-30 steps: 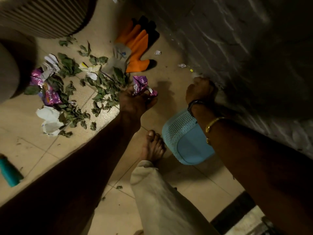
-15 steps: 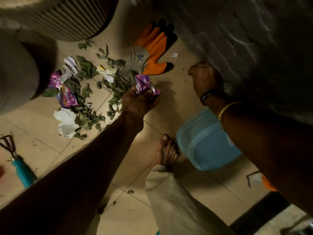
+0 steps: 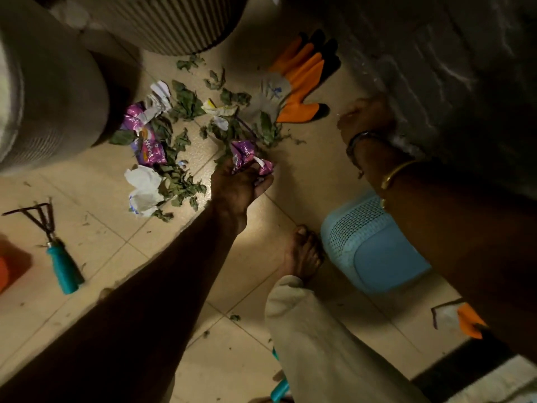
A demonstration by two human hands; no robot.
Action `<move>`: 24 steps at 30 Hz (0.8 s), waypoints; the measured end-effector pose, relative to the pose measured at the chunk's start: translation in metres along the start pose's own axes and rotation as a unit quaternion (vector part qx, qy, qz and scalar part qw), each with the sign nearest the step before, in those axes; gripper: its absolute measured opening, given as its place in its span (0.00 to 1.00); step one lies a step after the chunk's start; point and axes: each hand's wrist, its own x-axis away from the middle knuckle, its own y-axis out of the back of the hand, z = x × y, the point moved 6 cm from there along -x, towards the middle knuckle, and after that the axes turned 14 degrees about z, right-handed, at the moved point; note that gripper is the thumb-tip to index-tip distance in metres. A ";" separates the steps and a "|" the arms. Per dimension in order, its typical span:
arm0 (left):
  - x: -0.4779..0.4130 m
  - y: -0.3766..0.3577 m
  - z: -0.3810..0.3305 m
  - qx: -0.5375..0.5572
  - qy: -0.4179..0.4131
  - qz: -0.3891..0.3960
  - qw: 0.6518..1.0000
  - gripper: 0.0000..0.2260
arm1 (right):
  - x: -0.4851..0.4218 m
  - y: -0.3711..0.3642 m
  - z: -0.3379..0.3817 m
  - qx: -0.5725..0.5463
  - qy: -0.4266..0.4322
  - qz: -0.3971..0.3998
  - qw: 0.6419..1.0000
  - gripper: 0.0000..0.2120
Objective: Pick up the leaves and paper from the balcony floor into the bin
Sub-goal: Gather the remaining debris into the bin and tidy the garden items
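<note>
Our left hand (image 3: pixel 238 184) pinches a purple wrapper (image 3: pixel 247 152) beside the leaves (image 3: pixel 180 184). Our right hand (image 3: pixel 366 117) is at the floor's (image 3: pixel 308 175) right edge, and we cannot tell its grip.

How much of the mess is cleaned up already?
Done: little that shows; the blue bin hides its inside. In hand: the left hand grips a purple wrapper. Left to do: leaves, white paper and a second wrapper lie on the floor.

We can read nothing; the wrapper (image 3: pixel 148 149) at ten o'clock bears white lettering, too blurred to spell; the glove (image 3: pixel 300 81) at twelve o'clock carries an illegible blue mark.
</note>
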 end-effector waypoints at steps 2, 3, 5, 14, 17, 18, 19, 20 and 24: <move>0.007 0.004 -0.002 0.010 0.008 0.004 1.000 0.14 | 0.037 -0.010 0.004 -0.222 -0.040 -0.003 0.974 0.07; 0.010 0.005 -0.003 0.016 0.015 0.009 1.000 0.14 | 0.053 -0.022 0.017 -0.297 -0.027 0.031 0.954 0.09; 0.015 0.002 -0.005 0.041 0.033 0.025 0.998 0.13 | 0.088 -0.045 0.054 -0.363 0.015 0.112 0.925 0.10; 0.044 0.012 -0.024 0.129 0.059 0.058 0.988 0.08 | 0.149 -0.059 0.118 -0.214 0.121 0.164 0.955 0.08; 0.044 0.028 -0.025 0.150 0.042 0.020 0.988 0.11 | 0.149 -0.066 0.118 -0.278 0.095 0.310 0.904 0.12; 0.043 0.032 -0.025 0.166 0.036 0.012 0.985 0.10 | 0.141 -0.066 0.114 -0.292 0.086 0.306 0.902 0.11; 0.042 0.035 -0.026 0.178 0.034 0.009 0.983 0.10 | 0.131 -0.063 0.110 -0.287 0.077 0.263 0.918 0.11; 0.041 0.036 -0.027 0.183 0.033 0.008 0.982 0.10 | 0.118 -0.058 0.103 -0.259 0.066 0.196 0.944 0.10; 0.036 0.041 -0.022 0.183 0.033 0.011 0.983 0.16 | 0.071 -0.064 0.089 -0.082 0.049 0.056 0.994 0.10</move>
